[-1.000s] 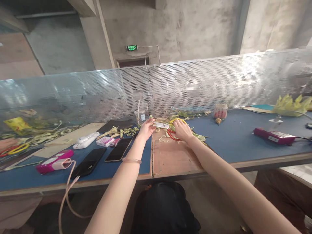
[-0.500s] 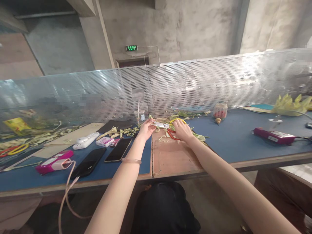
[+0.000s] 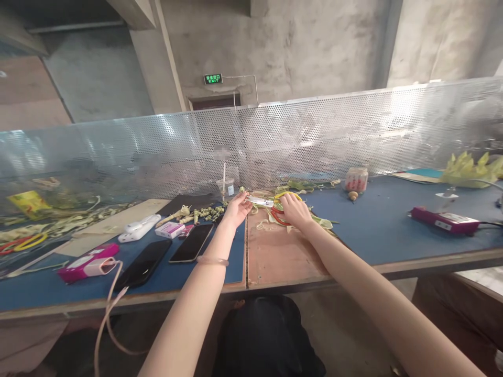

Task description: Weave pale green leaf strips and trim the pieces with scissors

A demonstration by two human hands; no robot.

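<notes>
My right hand (image 3: pixel 294 209) is wrapped round the yellow and red handles of a pair of scissors (image 3: pixel 260 201). The blades point left and reach the fingers of my left hand (image 3: pixel 237 209). Those fingers are closed in a pinch on a small green plant piece (image 3: pixel 242 189), whose tip shows above them; the rest is hidden. Pale green peelings and leaves (image 3: pixel 267 225) lie under and around the scissors on a bare wooden board (image 3: pixel 283 256). Left of my left hand rests a heap of knobbly green plant pieces (image 3: pixel 208 213).
Two phones (image 3: pixel 192 243), a white power strip (image 3: pixel 138 228) and a magenta box with a cable (image 3: pixel 88 263) lie on the left. A plastic cup with a straw (image 3: pixel 226 188) stands behind. To the right are a jar (image 3: pixel 356 180) and another magenta device (image 3: pixel 444 220). A perforated metal screen (image 3: pixel 314 131) runs along the back.
The scissors' red handle has come slightly nearer the yellow one, so the scissors are a little more closed. Both hands stay in nearly the same place.
</notes>
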